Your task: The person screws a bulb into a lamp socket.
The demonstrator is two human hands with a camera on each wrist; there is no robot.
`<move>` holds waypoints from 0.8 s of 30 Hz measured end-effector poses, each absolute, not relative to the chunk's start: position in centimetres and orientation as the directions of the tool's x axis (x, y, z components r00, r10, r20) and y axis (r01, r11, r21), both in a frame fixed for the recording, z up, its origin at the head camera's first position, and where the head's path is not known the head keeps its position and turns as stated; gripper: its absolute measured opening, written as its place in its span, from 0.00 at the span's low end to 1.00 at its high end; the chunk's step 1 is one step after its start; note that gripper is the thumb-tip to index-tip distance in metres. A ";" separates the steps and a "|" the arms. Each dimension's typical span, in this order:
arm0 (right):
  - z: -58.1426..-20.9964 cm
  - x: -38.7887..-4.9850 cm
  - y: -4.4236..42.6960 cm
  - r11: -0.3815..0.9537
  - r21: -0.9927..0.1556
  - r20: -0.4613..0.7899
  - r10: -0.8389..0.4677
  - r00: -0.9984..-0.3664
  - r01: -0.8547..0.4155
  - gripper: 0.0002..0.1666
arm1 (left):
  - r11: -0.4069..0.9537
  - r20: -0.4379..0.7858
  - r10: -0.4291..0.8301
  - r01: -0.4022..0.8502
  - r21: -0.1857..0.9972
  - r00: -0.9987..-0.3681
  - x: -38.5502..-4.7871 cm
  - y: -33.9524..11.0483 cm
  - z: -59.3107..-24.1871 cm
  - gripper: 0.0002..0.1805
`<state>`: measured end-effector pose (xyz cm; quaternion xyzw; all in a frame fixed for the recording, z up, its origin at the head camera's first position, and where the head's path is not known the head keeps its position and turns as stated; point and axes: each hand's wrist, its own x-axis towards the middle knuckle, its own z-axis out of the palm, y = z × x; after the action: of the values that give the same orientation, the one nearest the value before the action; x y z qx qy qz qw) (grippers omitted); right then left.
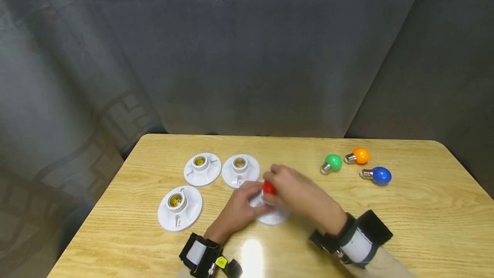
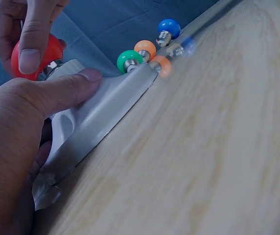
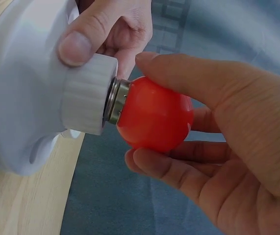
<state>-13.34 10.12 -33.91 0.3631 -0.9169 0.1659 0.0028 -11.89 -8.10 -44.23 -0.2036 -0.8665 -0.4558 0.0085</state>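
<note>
Red bulb [image 3: 154, 115] in socket [image 3: 87, 95], three loose bulbs [image 1: 362, 155] (green [image 1: 334, 162] nearest) rightward

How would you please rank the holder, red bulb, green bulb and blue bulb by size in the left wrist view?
Largest to smallest:
1. Holder
2. Red bulb, though partly covered
3. Green bulb and blue bulb: too alike to rank

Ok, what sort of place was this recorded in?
Probably a staged indoor recording spot: a dark grey curtain hangs behind a wood-grain table, and four white screw lampholders sit on the tabletop.
</note>
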 end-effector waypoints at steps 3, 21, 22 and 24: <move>-33.9 -13.3 10.0 0.683 -0.287 0.129 -0.667 -0.734 -0.672 0.15 | 0.505 0.204 0.344 0.363 0.783 -0.917 -11.9 -8.1 -44.3 0.28; -32.3 -13.2 11.4 0.664 -0.313 0.073 -0.696 -0.714 -0.679 0.27 | 0.501 0.208 0.350 0.371 0.782 -0.913 -12.0 -8.1 -44.4 0.28; -32.2 -13.3 11.6 0.657 -0.320 0.073 -0.701 -0.710 -0.682 0.28 | 0.497 0.208 0.350 0.369 0.785 -0.914 -12.0 -8.1 -44.4 0.28; -32.2 -13.5 11.8 0.636 -0.339 0.076 -0.716 -0.694 -0.694 0.28 | 0.490 0.208 0.346 0.365 0.791 -0.915 -12.0 -8.2 -44.4 0.27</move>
<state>-13.50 11.79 -32.22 0.3900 -0.9038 0.1732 -0.0328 -12.03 -8.16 -44.40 -0.2062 -0.8631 -0.4609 0.0103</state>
